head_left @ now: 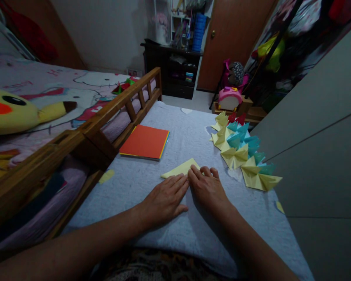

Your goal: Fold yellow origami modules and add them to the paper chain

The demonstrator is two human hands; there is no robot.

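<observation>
A pale yellow sheet of paper (179, 169) lies on the grey-blue mattress (175, 128) just ahead of me. My left hand (165, 199) lies flat with fingers stretched out, its fingertips on the near edge of the sheet. Beside it, my right hand (207, 187) also presses flat on the paper, fingers together and extended. Most of the sheet is hidden under both hands. Neither hand grips anything.
A stack of square papers with an orange top sheet (145, 142) lies to the left. A row of folded yellow, blue and red paper pieces (242, 153) runs along the right by a grey wall. A wooden bed frame (105, 117) borders the left.
</observation>
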